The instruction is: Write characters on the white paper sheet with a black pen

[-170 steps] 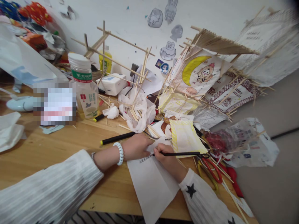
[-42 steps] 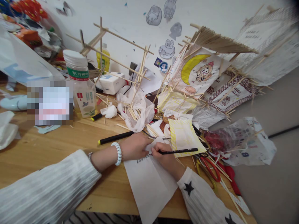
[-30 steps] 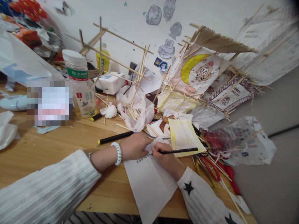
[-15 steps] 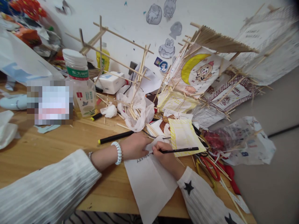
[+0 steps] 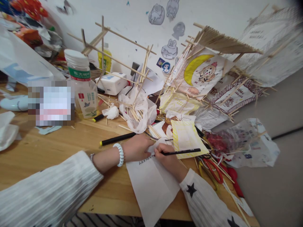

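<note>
A sheet of white paper (image 5: pixel 153 186) lies on the wooden table, with a short line of dark handwriting across its upper part. My right hand (image 5: pixel 165 154) grips a black pen (image 5: pixel 183 152) in a writing hold, its tip at the end of that line. Resting flat on the sheet's upper left edge is my left hand (image 5: pixel 138 147), fingers stretched towards the pen tip and holding nothing. A white coil band circles the left wrist. Just beyond the right hand sits a yellow-edged paper (image 5: pixel 189 138). A black marker (image 5: pixel 117 138) lies behind the left wrist.
Lanterns of sticks and drawn paper (image 5: pixel 199 71) stand at the back right. Red-handled scissors (image 5: pixel 213 170) lie right of my right forearm. A bottle (image 5: pixel 84 85), a white box (image 5: pixel 112 82) and a plastic bag with sticks (image 5: pixel 138 110) stand at the back. A stick frame (image 5: pixel 123 60) rises behind them.
Both hands stay almost in place on the paper, the right still holding the pen. The pen's back end has shifted very slightly.
</note>
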`<action>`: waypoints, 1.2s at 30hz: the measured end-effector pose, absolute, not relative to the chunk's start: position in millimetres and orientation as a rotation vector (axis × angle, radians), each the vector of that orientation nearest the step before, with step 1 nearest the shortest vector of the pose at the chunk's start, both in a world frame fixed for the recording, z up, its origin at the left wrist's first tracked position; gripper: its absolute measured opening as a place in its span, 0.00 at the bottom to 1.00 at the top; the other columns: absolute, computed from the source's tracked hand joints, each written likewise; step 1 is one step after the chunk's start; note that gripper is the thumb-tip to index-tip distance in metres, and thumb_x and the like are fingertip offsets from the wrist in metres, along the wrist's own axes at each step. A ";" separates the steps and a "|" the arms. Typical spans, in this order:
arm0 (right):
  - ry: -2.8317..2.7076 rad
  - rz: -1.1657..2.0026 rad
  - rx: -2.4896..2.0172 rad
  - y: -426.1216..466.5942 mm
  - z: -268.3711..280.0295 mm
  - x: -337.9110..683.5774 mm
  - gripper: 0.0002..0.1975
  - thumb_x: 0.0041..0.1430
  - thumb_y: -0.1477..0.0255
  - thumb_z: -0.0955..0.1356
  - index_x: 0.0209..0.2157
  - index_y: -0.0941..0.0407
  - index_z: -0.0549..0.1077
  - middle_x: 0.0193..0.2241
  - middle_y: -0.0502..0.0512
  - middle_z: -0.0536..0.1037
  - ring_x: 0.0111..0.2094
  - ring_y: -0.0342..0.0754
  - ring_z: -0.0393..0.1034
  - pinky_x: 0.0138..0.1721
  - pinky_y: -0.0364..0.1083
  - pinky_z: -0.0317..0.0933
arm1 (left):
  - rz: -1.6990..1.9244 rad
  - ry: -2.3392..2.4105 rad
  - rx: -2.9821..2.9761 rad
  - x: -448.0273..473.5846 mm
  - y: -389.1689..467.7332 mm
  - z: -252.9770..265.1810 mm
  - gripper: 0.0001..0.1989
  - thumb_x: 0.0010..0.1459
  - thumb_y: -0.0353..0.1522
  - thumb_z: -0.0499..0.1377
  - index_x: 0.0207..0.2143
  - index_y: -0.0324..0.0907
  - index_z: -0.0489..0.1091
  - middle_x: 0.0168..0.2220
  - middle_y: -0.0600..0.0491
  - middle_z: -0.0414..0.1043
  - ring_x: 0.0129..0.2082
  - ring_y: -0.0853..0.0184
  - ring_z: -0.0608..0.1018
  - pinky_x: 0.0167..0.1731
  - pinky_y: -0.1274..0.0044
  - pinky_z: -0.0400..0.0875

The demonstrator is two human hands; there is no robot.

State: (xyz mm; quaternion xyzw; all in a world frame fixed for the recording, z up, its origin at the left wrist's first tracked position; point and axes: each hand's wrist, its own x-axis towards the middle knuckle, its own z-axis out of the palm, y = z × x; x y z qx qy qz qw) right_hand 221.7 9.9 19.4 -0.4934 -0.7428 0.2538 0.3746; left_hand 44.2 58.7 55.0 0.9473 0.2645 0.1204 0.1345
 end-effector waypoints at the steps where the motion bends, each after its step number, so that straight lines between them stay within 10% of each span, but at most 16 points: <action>1: -1.899 0.647 -1.271 9.8 19.6 221.7 0.16 0.55 0.71 0.63 0.17 0.55 0.53 0.16 0.44 0.56 0.19 0.40 0.49 0.21 0.42 0.44 | 0.353 0.766 2.745 44.1 58.5 55.2 0.07 0.51 0.28 0.61 0.34 0.38 0.72 0.35 0.49 0.75 0.37 0.61 0.75 0.36 0.75 0.66; 36: -1.908 0.604 -1.318 10.3 21.4 220.5 0.16 0.52 0.71 0.62 0.16 0.55 0.52 0.15 0.44 0.54 0.18 0.40 0.47 0.20 0.42 0.42 | 0.390 0.736 2.736 43.7 60.9 50.2 0.08 0.50 0.28 0.61 0.35 0.39 0.72 0.35 0.49 0.74 0.37 0.60 0.75 0.36 0.75 0.66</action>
